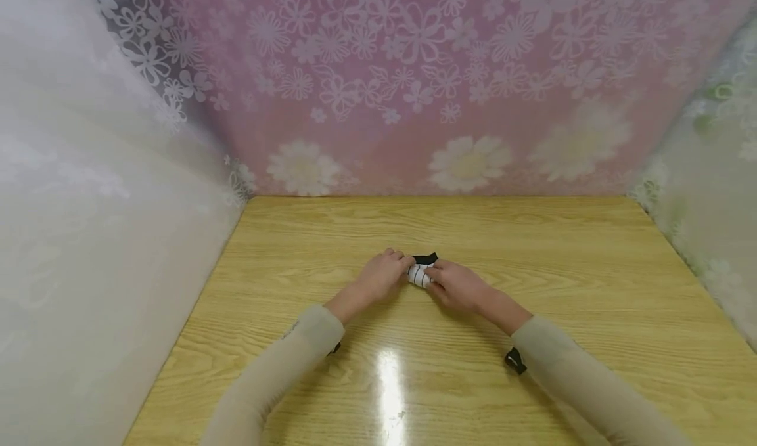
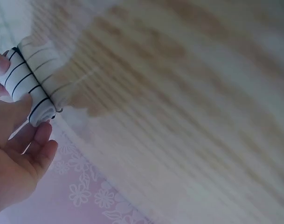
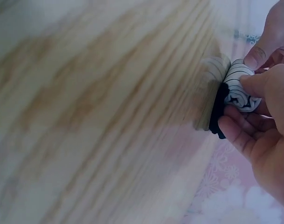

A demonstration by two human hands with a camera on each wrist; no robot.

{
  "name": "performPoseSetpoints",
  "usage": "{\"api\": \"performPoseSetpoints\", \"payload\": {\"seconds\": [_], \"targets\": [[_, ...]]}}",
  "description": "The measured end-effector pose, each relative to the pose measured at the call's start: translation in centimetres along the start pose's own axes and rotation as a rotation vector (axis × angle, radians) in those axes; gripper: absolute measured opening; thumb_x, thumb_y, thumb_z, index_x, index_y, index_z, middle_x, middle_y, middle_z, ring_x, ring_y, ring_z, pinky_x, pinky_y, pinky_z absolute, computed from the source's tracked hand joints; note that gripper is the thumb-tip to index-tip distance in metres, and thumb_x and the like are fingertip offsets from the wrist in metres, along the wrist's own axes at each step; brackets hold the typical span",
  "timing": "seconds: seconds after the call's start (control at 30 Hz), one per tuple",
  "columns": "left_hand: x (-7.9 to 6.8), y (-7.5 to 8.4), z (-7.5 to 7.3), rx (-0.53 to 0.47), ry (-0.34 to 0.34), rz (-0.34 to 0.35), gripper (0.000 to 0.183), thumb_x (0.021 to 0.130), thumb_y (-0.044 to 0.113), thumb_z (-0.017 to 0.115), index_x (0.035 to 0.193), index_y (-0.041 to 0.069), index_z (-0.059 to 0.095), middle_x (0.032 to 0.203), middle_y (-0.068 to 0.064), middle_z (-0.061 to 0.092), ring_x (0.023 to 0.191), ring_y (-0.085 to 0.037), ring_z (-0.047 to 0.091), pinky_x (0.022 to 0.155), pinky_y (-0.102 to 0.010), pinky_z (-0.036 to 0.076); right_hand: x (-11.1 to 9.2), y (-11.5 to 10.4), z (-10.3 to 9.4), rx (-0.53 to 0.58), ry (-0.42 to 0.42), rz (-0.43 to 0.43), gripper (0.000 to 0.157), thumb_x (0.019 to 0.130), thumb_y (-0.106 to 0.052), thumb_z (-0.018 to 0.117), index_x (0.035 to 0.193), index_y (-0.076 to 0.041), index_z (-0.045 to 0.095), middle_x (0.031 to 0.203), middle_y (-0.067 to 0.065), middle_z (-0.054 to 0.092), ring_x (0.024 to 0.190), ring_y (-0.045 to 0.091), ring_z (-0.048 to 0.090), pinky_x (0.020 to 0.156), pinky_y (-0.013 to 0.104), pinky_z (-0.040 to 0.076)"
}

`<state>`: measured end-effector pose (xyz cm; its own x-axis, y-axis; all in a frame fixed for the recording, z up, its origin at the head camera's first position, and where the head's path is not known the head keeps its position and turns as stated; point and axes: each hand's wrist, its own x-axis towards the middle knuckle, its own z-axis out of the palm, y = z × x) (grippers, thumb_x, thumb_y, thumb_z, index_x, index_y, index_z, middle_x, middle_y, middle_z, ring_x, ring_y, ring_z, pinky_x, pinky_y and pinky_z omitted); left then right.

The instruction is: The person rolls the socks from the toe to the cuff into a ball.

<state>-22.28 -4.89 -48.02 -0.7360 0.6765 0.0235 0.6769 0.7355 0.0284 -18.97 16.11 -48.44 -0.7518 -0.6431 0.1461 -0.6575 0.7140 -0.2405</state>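
Observation:
A white sock with thin black stripes (image 1: 418, 275) is rolled into a small tight bundle on the wooden table. Its black cuff (image 1: 424, 259) lies flat on the far side of the roll. My left hand (image 1: 381, 276) pinches the roll's left end, thumb on the near side. At the opposite end my right hand (image 1: 460, 286) grips it between thumb and fingers. In the right wrist view, the spiral end of the sock (image 3: 242, 99) shows beside the fingers, above the black cuff (image 3: 219, 112).
The yellow wood-grain table (image 1: 532, 236) spreads around both hands. Floral pink cloth (image 1: 378, 104) stands behind its back edge, with pale cloth (image 1: 106, 236) on the left and right sides. Dark straps (image 1: 515, 360) hang below the wrists.

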Motion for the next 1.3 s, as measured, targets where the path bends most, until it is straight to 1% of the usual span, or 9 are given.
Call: {"api": "performPoseSetpoints", "payload": {"seconds": [0.2, 0.37, 0.47, 0.53, 0.7, 0.77, 1.0, 1.2, 1.3], "targets": [[0.3, 0.1, 0.3, -0.012, 0.003, -0.005, 0.027, 0.101, 0.018, 0.059, 0.128, 0.015, 0.063, 0.122, -0.004, 0.066, 0.109, -0.022, 0.060, 0.091, -0.033, 0.052, 0.3, 0.2, 0.0, 0.129, -0.020, 0.069, 0.032, 0.100, -0.014, 0.059, 0.123, 0.008, 0.065, 0.108, 0.019, 0.068, 0.090, 0.023, 0.063, 0.075, 0.037, 0.053], [0.6, 0.1, 0.3, -0.030, -0.021, -0.004, 0.029, 0.099, 0.025, 0.063, 0.126, 0.017, 0.066, 0.124, -0.003, 0.066, 0.108, -0.021, 0.059, 0.090, -0.033, 0.053, 0.4, 1.1, 0.7, 0.347, -0.011, 0.155, 0.026, 0.100, -0.012, 0.057, 0.117, 0.003, 0.070, 0.091, 0.008, 0.067, 0.073, 0.014, 0.053, 0.065, 0.029, 0.045], [0.7, 0.2, 0.2, -0.035, -0.037, -0.009, 0.028, 0.100, 0.025, 0.062, 0.127, 0.017, 0.067, 0.123, -0.003, 0.066, 0.109, -0.022, 0.059, 0.090, -0.035, 0.053, 0.2, 1.5, 0.9, 0.414, 0.019, 0.168, 0.024, 0.100, -0.011, 0.058, 0.115, 0.002, 0.070, 0.085, 0.005, 0.063, 0.068, 0.012, 0.048, 0.062, 0.027, 0.041], [0.8, 0.3, 0.1, -0.031, -0.050, -0.005, 0.029, 0.100, 0.025, 0.060, 0.128, 0.017, 0.066, 0.124, -0.004, 0.066, 0.111, -0.023, 0.058, 0.090, -0.036, 0.053, -0.1, 1.5, 0.8, 0.364, 0.037, 0.160, 0.027, 0.099, -0.012, 0.060, 0.119, 0.004, 0.068, 0.089, 0.006, 0.062, 0.070, 0.012, 0.048, 0.062, 0.027, 0.042], [1.1, 0.3, 0.1, 0.011, -0.068, 0.002, 0.029, 0.102, 0.024, 0.057, 0.129, 0.016, 0.064, 0.126, -0.006, 0.063, 0.114, -0.024, 0.057, 0.091, -0.037, 0.053, -0.7, 0.8, 0.4, 0.043, 0.032, 0.081, 0.043, 0.092, -0.021, 0.072, 0.126, 0.003, 0.060, 0.101, 0.013, 0.060, 0.083, 0.020, 0.055, 0.069, 0.035, 0.050], [1.1, 0.3, 0.1, 0.025, -0.074, -0.010, 0.029, 0.103, 0.024, 0.055, 0.129, 0.016, 0.063, 0.127, -0.006, 0.062, 0.115, -0.025, 0.056, 0.091, -0.038, 0.053, -0.6, 0.6, 0.3, -0.041, 0.022, 0.063, 0.045, 0.092, -0.023, 0.073, 0.127, 0.002, 0.059, 0.104, 0.015, 0.060, 0.087, 0.023, 0.058, 0.071, 0.039, 0.053], [1.1, 0.1, 0.3, 0.025, -0.089, -0.044, 0.032, 0.105, 0.027, 0.051, 0.134, 0.019, 0.059, 0.129, -0.006, 0.060, 0.119, -0.025, 0.053, 0.093, -0.041, 0.052, 0.0, 0.3, 0.4, -0.069, 0.018, 0.120, 0.022, 0.097, -0.019, 0.063, 0.109, 0.000, 0.064, 0.084, 0.008, 0.056, 0.069, 0.017, 0.050, 0.060, 0.035, 0.049], [1.2, 0.5, 0.5, 0.036, -0.089, -0.063, 0.032, 0.106, 0.026, 0.047, 0.136, 0.018, 0.058, 0.128, -0.007, 0.057, 0.119, -0.026, 0.051, 0.094, -0.042, 0.051, 0.0, -0.1, 0.5, -0.146, 0.014, 0.150, 0.018, 0.100, -0.017, 0.057, 0.096, 0.000, 0.062, 0.081, 0.009, 0.054, 0.070, 0.023, 0.054, 0.058, 0.038, 0.050], [1.3, 0.7, 0.4, 0.038, -0.088, -0.073, 0.032, 0.106, 0.024, 0.047, 0.135, 0.017, 0.058, 0.129, -0.009, 0.055, 0.120, -0.027, 0.049, 0.094, -0.043, 0.051, 0.1, -0.1, 0.5, -0.125, 0.013, 0.179, 0.020, 0.101, -0.017, 0.055, 0.094, 0.000, 0.063, 0.080, 0.010, 0.053, 0.069, 0.023, 0.053, 0.056, 0.038, 0.049]]}}
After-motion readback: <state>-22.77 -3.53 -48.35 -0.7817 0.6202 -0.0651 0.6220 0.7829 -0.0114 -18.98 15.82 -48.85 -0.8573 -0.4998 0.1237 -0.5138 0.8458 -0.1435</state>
